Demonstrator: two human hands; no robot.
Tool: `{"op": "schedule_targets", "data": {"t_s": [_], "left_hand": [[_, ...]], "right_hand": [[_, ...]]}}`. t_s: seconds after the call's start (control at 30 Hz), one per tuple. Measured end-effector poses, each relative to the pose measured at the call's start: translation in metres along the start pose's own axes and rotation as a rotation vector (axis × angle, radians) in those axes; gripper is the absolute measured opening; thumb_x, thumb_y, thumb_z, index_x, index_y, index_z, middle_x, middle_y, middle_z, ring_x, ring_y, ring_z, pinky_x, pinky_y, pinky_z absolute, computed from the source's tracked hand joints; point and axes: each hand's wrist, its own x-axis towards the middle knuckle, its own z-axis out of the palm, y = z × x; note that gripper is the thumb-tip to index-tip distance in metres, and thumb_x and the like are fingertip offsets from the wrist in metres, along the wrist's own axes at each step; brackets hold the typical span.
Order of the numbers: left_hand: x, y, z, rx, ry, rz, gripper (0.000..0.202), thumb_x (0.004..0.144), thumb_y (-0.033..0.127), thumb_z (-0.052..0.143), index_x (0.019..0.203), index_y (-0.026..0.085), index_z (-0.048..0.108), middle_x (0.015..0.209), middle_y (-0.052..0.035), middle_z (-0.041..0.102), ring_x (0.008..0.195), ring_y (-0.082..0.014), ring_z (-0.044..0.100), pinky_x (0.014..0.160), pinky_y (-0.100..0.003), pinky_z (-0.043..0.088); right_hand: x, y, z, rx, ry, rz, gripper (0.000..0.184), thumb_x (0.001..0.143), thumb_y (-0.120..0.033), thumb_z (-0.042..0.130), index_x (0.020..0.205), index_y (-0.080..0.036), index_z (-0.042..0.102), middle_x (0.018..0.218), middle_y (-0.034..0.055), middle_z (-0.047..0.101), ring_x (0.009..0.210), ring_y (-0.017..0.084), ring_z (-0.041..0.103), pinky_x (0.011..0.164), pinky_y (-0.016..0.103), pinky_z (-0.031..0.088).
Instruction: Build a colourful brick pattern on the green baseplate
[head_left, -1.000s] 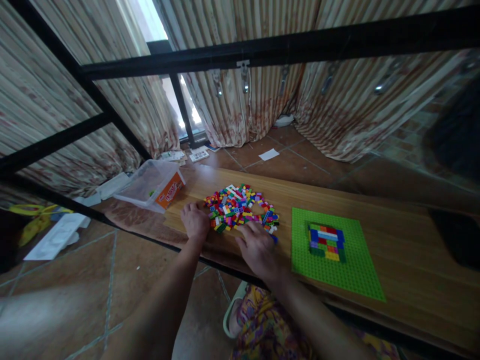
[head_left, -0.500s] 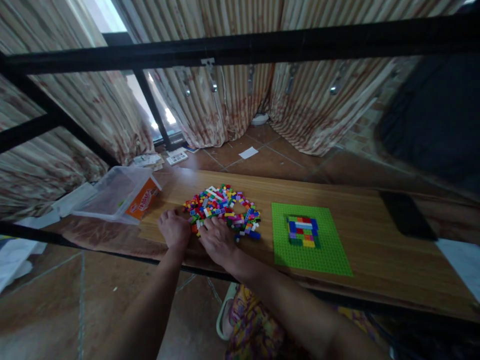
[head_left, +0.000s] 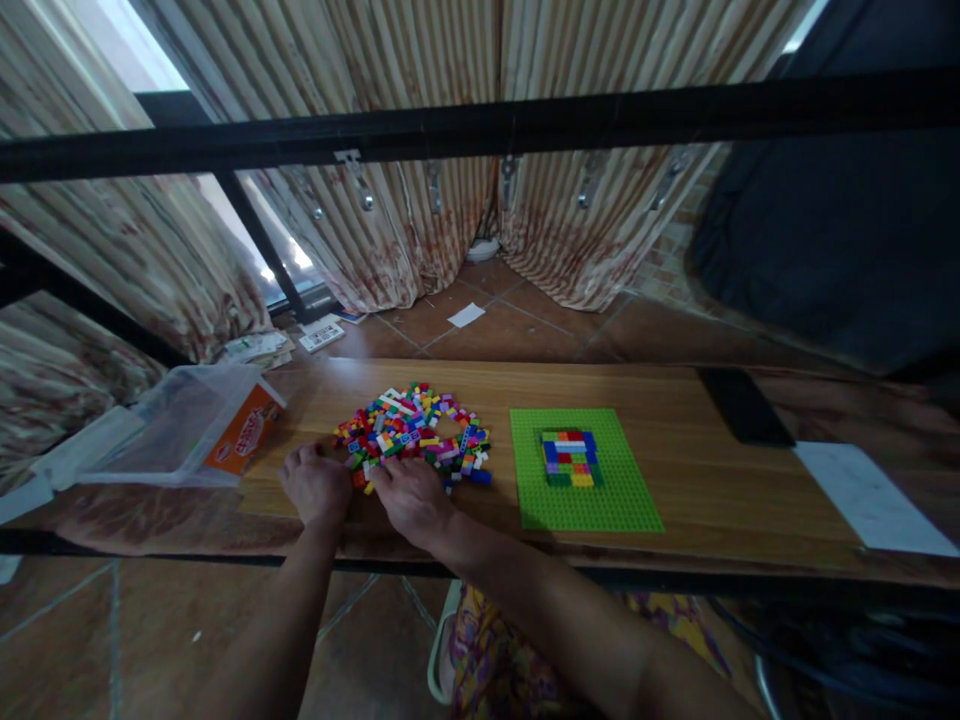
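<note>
A heap of small coloured building bricks (head_left: 409, 420) lies on the wooden tabletop. At its left edge my left hand (head_left: 319, 487) rests with the fingers curled down; anything inside them is hidden. My right hand (head_left: 414, 500) reaches over the near edge of the heap, its fingers spread and touching the bricks, the fingertips partly hidden. To the right is a green baseplate (head_left: 626, 500), with a small block-shaped build (head_left: 571, 458) of blue, red, white, yellow and green bricks standing on it.
A clear plastic box (head_left: 169, 425) with an orange label stands at the left end of the tabletop (head_left: 465, 378). Toward the right lie a black phone-like slab (head_left: 744, 405) and a white sheet (head_left: 870, 495). A dark metal bar (head_left: 480, 125) crosses beyond the table, in front of curtains.
The view has turned to the right, so everything on the table sits further left. Both hands stay at the heap's near edge, with little other visible movement.
</note>
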Motion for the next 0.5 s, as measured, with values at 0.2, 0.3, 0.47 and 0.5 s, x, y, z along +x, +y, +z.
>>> {"op": "schedule_targets", "data": {"t_s": [0.2, 0.3, 0.47, 0.5], "left_hand": [[-0.003, 0.003, -0.004, 0.004, 0.000, -0.019, 0.029, 0.085, 0.017, 0.047, 0.107, 0.008, 0.062, 0.106, -0.0185, 0.061, 0.106, -0.0322, 0.052, 0.094, -0.043, 0.040], [-0.004, 0.003, -0.004, 0.010, 0.005, -0.020, 0.029, 0.085, 0.020, 0.049, 0.108, 0.008, 0.062, 0.107, -0.0177, 0.061, 0.105, -0.0316, 0.053, 0.093, -0.042, 0.041], [-0.006, 0.002, -0.002, 0.003, 0.020, -0.040, 0.028, 0.085, 0.016, 0.048, 0.109, 0.010, 0.062, 0.108, -0.0162, 0.061, 0.105, -0.0301, 0.053, 0.093, -0.041, 0.041], [-0.006, 0.002, -0.001, -0.002, 0.023, -0.037, 0.028, 0.085, 0.019, 0.051, 0.109, 0.010, 0.062, 0.109, -0.0163, 0.061, 0.105, -0.0303, 0.053, 0.093, -0.041, 0.040]], "right_hand": [[0.002, 0.014, -0.001, 0.084, -0.023, 0.162, 0.027, 0.096, -0.015, 0.037, 0.105, -0.019, 0.063, 0.103, 0.0069, 0.066, 0.091, 0.019, 0.061, 0.077, 0.028, 0.045], [0.010, 0.022, -0.002, 0.057, -0.033, 0.208, 0.028, 0.095, -0.013, 0.037, 0.101, -0.019, 0.064, 0.102, 0.0077, 0.066, 0.093, 0.020, 0.061, 0.078, 0.028, 0.045], [0.033, 0.033, -0.010, 0.034, 0.011, 0.251, 0.030, 0.097, -0.017, 0.036, 0.107, -0.019, 0.064, 0.109, 0.0092, 0.064, 0.101, 0.020, 0.057, 0.083, 0.030, 0.044], [0.039, 0.034, -0.012, 0.033, 0.016, 0.245, 0.030, 0.097, -0.017, 0.037, 0.108, -0.019, 0.064, 0.110, 0.0091, 0.063, 0.103, 0.021, 0.056, 0.084, 0.030, 0.044]]}}
